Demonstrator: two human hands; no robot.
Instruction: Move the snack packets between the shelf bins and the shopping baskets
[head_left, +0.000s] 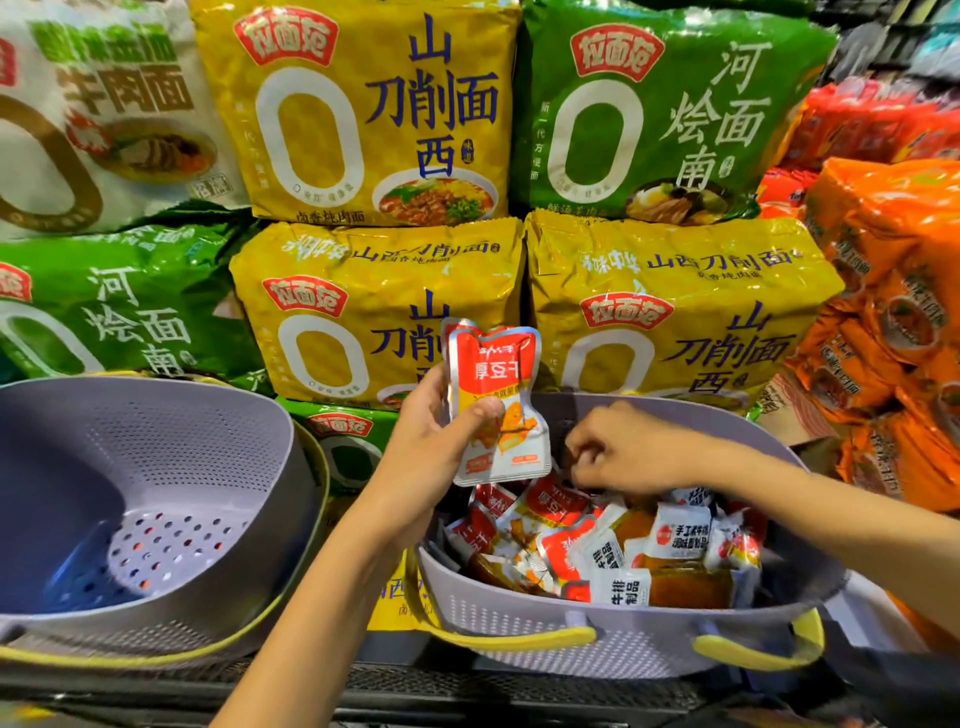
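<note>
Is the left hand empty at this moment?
No, the left hand grips a red and white snack packet, thumb across its front, above the far edge of the lavender basket on the right.

The right hand (628, 447) hides what its fingers (584, 460) touch.

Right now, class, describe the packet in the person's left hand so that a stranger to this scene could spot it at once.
Below the wall of big yellow and green noodle bags, find the right basket, lilac and perforated, heaped with small snack packets. Above its far rim the left hand holds a red-and-white packet. It alone stands raised clear of the heap.
</note>
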